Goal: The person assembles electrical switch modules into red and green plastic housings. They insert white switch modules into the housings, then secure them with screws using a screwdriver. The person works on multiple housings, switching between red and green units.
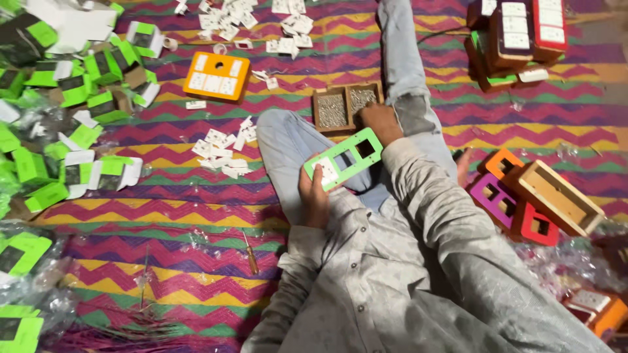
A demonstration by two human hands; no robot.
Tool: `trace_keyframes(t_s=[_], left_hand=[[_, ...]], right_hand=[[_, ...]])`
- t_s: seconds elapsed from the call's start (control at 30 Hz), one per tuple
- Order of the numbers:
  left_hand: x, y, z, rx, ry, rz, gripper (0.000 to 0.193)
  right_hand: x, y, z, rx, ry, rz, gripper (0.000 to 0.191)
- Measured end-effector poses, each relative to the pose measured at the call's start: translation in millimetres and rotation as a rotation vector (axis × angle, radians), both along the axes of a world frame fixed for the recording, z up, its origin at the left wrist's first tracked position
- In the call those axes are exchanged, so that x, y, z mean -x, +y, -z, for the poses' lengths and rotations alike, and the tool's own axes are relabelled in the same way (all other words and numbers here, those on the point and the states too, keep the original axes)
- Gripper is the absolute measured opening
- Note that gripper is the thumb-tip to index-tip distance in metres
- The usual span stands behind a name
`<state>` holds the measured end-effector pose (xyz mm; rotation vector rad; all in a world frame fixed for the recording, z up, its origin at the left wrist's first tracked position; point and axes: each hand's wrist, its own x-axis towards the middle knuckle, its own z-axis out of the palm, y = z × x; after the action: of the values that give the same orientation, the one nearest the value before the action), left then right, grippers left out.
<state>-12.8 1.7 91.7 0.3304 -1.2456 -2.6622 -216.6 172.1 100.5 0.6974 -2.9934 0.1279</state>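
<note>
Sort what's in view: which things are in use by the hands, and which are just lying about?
In use:
- green plate, held by left hand
- wooden tray of small metal parts, right hand at it

Lying about:
- orange plate
- screwdriver
- green-and-white boxes
- loose white pieces

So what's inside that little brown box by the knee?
The little brown box has two compartments, both filled with tiny silvery bits, maybe screws; too small to tell. The right hand rests on its right corner, hiding some. The left hand holds a green plate.
</note>
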Motion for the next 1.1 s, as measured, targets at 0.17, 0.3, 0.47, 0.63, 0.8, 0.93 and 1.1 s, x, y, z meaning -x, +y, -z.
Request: trace_keyframes(t_s=[0.17,0.3,0.47,0.63,0.8,0.93,1.1], left_hand=[[-3.9,-1.7,3.1,0.085,0.020,-0.042,0.037],[-4.2,-3.4,2.9,0.070,0.073,-0.028,0.036],[-6.0,-3.8,-2.1,0.084,0.061,-0.029,0.037],[-5.4,-3.1,-5.2,0.076,0.048,-0.054,0.037],[-9.2,-4.8,-1.0,0.116,0.060,-0.050,0.035],[-13.6,-8.1,-1.0,0.366,0.193,-0.111,0.031],[-17.5,-8.5,-8.8,0.161,0.128,0.022,0.032]], right_hand=[[9.8,-5.2,9.2,0.021,-0.087,0.059,0.018],[12.8,-7.8,2.0,0.016,-0.101,0.056,0.015],[9.9,-7.0,2.3,0.034,-0.069,0.062,0.015],[10.7,-9.1,8.2,0.411,0.025,0.093,0.015],[16.3,-9.0,-11.0,1.203,-0.101,0.122,0.014],[-23.2,10.7,-47.8,1.468,-0.287,0.012,0.005],[-124.4,8.6,-56.3,1.310,-0.426,-0.054,0.005]])
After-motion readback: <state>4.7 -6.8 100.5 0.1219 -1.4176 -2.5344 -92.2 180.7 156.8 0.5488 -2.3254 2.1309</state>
